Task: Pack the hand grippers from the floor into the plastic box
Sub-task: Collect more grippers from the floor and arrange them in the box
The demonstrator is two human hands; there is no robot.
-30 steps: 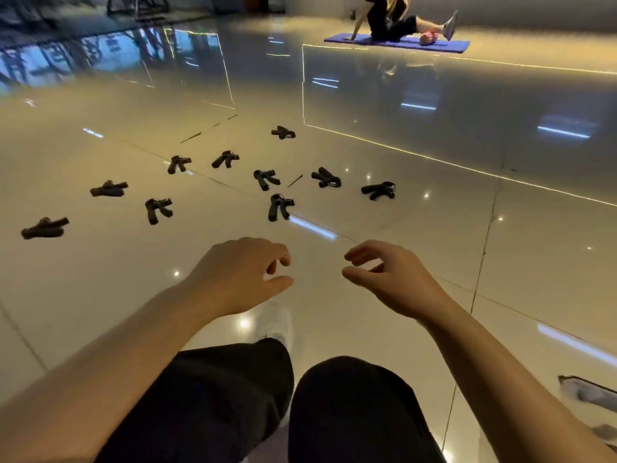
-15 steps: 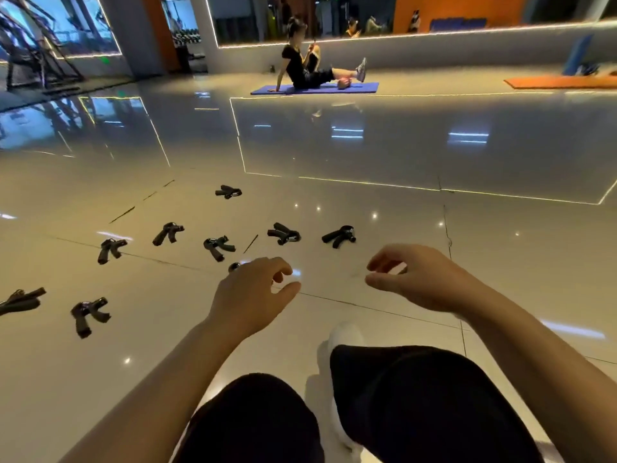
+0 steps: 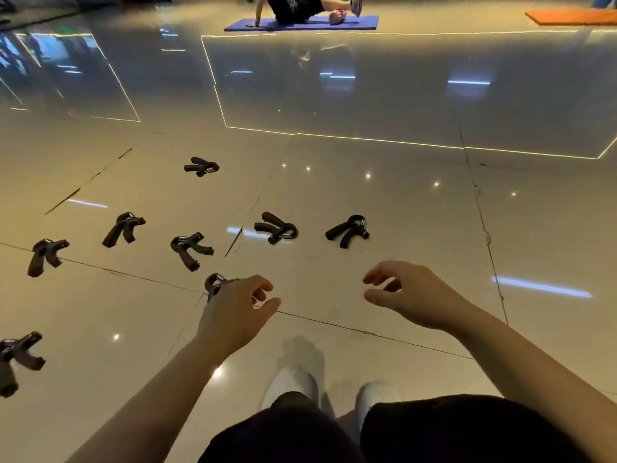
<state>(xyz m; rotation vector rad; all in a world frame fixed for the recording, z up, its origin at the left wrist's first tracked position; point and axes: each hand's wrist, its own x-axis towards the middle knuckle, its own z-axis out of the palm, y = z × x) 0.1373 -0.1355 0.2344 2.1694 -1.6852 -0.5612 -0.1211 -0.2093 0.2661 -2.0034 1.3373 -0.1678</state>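
Note:
Several black hand grippers lie scattered on the glossy tiled floor ahead of me and to the left. The nearest gripper (image 3: 215,283) is partly hidden behind my left hand (image 3: 235,312), which hovers over it with loosely curled fingers and holds nothing. My right hand (image 3: 412,294) hangs in the air with relaxed curled fingers, below and a little right of another gripper (image 3: 349,229). One more gripper (image 3: 276,227) lies between them, farther out. No plastic box is in view.
My black-trousered knees and white shoes (image 3: 293,384) fill the bottom. A person sits on a blue mat (image 3: 300,23) far ahead, and an orange mat (image 3: 571,16) lies at the far right. The floor tiles reflect lights.
My view tilted up and then back down while I moved closer to the grippers. Both hands have stayed empty, now nearer the closest grippers.

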